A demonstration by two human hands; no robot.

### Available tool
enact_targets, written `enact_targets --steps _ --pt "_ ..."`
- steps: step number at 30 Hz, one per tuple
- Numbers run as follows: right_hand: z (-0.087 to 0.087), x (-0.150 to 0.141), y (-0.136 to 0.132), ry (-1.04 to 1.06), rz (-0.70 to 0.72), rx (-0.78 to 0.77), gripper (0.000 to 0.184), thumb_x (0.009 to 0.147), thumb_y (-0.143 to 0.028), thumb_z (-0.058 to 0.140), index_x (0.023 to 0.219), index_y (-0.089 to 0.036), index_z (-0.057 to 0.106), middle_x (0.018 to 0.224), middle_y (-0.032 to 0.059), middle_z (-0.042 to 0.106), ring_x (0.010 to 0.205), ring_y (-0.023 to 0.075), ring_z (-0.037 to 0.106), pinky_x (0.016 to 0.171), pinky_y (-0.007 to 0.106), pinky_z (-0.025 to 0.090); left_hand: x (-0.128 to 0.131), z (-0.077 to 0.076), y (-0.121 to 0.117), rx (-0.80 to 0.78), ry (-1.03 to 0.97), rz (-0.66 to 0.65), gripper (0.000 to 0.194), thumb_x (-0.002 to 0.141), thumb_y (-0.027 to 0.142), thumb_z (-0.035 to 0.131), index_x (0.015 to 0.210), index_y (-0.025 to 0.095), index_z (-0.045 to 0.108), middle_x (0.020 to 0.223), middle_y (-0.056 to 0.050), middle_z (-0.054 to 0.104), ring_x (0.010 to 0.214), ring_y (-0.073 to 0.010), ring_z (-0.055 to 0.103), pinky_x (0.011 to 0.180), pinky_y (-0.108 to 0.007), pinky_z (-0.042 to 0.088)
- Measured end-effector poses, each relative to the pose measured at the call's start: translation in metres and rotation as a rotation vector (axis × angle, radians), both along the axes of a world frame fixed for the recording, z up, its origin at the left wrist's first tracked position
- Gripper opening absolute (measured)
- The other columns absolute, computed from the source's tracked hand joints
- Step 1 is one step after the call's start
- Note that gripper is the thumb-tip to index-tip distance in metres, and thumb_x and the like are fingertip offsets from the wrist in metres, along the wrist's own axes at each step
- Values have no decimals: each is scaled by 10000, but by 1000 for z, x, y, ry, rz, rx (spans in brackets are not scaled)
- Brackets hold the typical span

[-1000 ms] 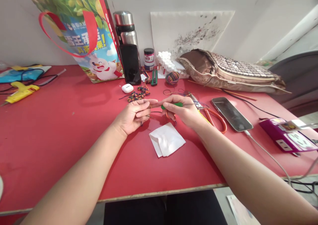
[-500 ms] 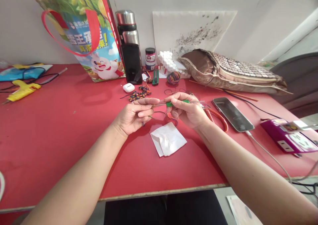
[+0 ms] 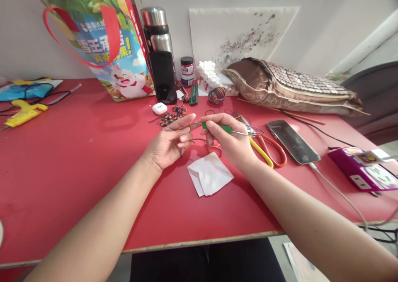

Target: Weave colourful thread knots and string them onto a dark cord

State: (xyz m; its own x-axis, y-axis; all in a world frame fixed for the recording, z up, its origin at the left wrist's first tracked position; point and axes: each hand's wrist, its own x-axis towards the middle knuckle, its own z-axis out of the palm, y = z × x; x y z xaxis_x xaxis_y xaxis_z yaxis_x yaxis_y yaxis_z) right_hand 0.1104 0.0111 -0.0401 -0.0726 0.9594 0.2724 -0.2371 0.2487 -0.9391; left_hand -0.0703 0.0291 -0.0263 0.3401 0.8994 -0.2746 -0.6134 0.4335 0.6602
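Observation:
My right hand (image 3: 233, 140) is closed round the green handle of a thin metal crochet hook (image 3: 227, 129). The hook's tip points left, close to the fingers of my left hand (image 3: 166, 148). That hand pinches a small bit of multicoloured yarn (image 3: 190, 125), which shows orange at the fingertips and is mostly hidden. Dark and coloured strands hang below and between the hands. Just under them a folded white paper (image 3: 210, 176) lies on the red table (image 3: 149, 215).
Beyond the hands lie knotted yarn pieces (image 3: 169, 119), a yarn ball (image 3: 217, 95), a green cutter (image 3: 193, 94) and a white earbud case (image 3: 159, 108). Pliers with yellow and orange handles (image 3: 281, 151) and a phone (image 3: 294, 142) are on the right. A yellow glue gun (image 3: 26, 112) lies left.
My right hand has shifted slightly left and down, and the crochet hook has turned so its rear end dips to the right. The pliers' yellow handle now shows.

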Motion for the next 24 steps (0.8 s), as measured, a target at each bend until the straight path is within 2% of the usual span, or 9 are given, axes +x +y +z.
enact_targets --steps 4,6,12,17,24 --pt "2 -3 -6 -159 -76 112 265 953 -480 742 1023 -224 737 841 11 736 574 98 543 579 291 496 3 3 -1 -36 -7 42 344 855 -114 530 729 102 765 818 -97 743 423 0 441 372 -91 340" --pt "2 -3 -7 -175 -80 129 267 964 -480 727 1041 -224 733 856 16 741 573 97 528 572 289 492 4 5 -2 -49 -22 42 344 854 -121 519 714 103 738 786 -75 717 421 3 433 369 -84 334" --pt "1 0 -4 -152 -24 113 260 961 -451 738 1033 -201 748 741 -14 686 547 95 561 551 276 492 5 7 -4 -101 -86 48 408 872 -134 444 799 109 763 764 -65 696 420 2 439 369 -76 320" --pt "0 2 -2 -94 36 113 284 954 -464 753 1017 -187 770 675 -25 664 515 89 560 523 261 466 4 7 -5 -122 -107 78 393 825 -155 439 734 116 709 630 4 559 405 -18 450 352 -78 305" --pt "-4 1 2 31 62 33 253 910 -445 814 970 -200 792 698 -30 657 488 69 531 490 244 440 1 5 -4 -50 -121 -3 349 792 -160 412 711 112 614 722 -9 605 387 4 418 341 -69 292"
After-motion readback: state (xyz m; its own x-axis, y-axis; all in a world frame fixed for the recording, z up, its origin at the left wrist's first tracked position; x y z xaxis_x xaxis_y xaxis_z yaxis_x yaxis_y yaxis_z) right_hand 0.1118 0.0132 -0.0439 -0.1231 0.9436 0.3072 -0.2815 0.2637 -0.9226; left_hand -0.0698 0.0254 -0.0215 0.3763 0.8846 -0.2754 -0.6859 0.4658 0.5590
